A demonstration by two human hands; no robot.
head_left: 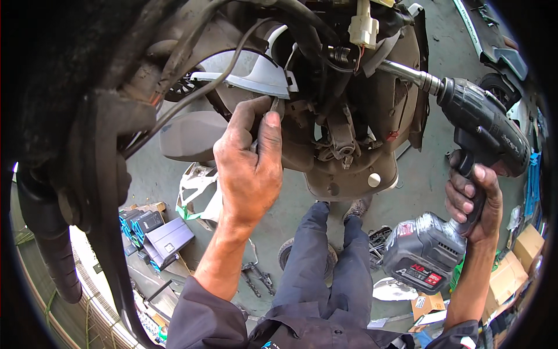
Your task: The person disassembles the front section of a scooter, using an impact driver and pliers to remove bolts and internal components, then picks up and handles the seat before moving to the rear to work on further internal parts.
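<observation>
My right hand (pixel 474 195) is wrapped round the handle of a black cordless impact wrench (pixel 485 119) with a large battery pack (pixel 424 250) below the grip. A long silver socket extension (pixel 407 74) runs from its nose leftward into the dark front of a partly stripped scooter (pixel 343 125); its tip is lost among hoses. My left hand (pixel 250 148) is closed in a pinch just under a white and grey body panel (pixel 244 75). A sliver of something metallic shows between thumb and forefinger, too small to name.
Black cables (pixel 232 55) and a pale wiring connector (pixel 364 29) hang around my hands. A brown plastic panel (pixel 189 136) juts out at left. On the floor lie shock absorbers (pixel 256 279), a stack of blue-black boxes (pixel 139 227) and cardboard boxes (pixel 505 279).
</observation>
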